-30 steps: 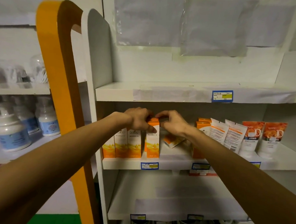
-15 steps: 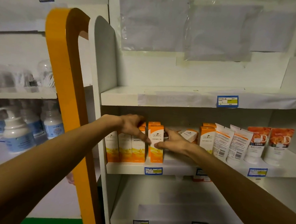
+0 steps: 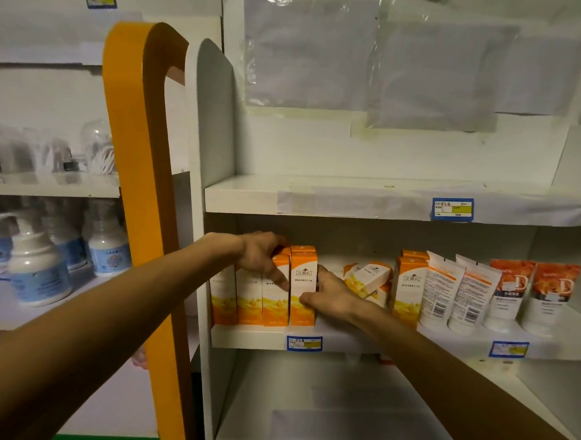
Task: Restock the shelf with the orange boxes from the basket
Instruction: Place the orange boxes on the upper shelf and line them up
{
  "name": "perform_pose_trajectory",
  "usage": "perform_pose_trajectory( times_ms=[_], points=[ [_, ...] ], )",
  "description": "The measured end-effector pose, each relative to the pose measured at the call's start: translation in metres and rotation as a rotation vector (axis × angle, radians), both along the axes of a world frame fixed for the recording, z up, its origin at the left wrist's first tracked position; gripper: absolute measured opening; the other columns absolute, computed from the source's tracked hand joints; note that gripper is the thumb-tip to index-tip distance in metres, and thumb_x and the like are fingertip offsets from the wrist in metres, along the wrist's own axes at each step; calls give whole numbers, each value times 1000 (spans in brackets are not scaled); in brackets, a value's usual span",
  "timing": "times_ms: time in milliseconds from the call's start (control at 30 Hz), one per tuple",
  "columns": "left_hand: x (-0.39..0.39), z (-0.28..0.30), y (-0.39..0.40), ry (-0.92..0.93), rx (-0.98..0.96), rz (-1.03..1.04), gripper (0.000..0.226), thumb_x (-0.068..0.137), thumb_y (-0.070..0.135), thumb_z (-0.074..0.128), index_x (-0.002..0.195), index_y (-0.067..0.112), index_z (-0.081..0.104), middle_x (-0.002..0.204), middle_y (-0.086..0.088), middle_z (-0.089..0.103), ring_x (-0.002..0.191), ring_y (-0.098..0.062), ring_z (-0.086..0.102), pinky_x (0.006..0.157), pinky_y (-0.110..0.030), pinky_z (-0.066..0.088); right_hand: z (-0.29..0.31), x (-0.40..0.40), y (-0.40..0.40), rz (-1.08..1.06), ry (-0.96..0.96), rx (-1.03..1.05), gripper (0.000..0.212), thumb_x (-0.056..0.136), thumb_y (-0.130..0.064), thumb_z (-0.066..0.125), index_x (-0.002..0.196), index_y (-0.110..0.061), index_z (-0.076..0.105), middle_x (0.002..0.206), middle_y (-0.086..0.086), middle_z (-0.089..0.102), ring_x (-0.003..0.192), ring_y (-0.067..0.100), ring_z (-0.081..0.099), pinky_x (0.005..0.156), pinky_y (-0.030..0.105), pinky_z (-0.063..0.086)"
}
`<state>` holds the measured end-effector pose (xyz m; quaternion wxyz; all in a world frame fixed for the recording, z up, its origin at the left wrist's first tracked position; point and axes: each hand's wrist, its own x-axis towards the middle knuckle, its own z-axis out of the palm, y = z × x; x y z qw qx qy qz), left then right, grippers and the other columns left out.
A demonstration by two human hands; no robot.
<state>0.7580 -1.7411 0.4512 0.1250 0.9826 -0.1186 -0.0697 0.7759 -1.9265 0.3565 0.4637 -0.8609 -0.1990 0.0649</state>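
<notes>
A row of upright orange boxes (image 3: 251,298) stands at the left end of the middle shelf (image 3: 343,342). My left hand (image 3: 262,255) lies over the tops of these boxes, with its fingers curled down their fronts. The rightmost box in the row (image 3: 302,281) has my right hand (image 3: 329,294) against its right side, thumb across its lower front. Loose orange boxes (image 3: 368,277) lie tilted behind my right hand. More upright orange boxes (image 3: 408,290) stand further right. The basket is out of view.
White tubes (image 3: 460,294) and orange-topped tubes (image 3: 530,296) fill the right of the shelf. An orange upright panel (image 3: 133,178) divides off a left unit with pump bottles (image 3: 34,267). The shelves above (image 3: 350,199) and below (image 3: 340,407) hold nothing I can see.
My hands came down from the top of the box. The right hand now sits low against its side and the left lies over the row. The box stands closer to its neighbours.
</notes>
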Motion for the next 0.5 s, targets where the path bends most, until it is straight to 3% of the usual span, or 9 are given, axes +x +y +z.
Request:
perform_pose_trajectory(
  times_ms=[300,500],
  points=[
    [1,-8,8,56,-57,15,92,75,37,85,149,27,31,133,2,57,120,-21,59,104,-45,49,-12,4,9,-105,-20,-20,56,80,-19,69,132,-25,48,128,4,57,114,25,62,89,44,59],
    [6,-5,9,92,-72,4,87,75,29,86,145,27,35,129,2,59,117,-21,61,101,-46,52,-14,7,12,-124,18,-23,54,74,-27,65,126,-28,50,125,4,57,109,24,63,86,43,60]
  ],
)
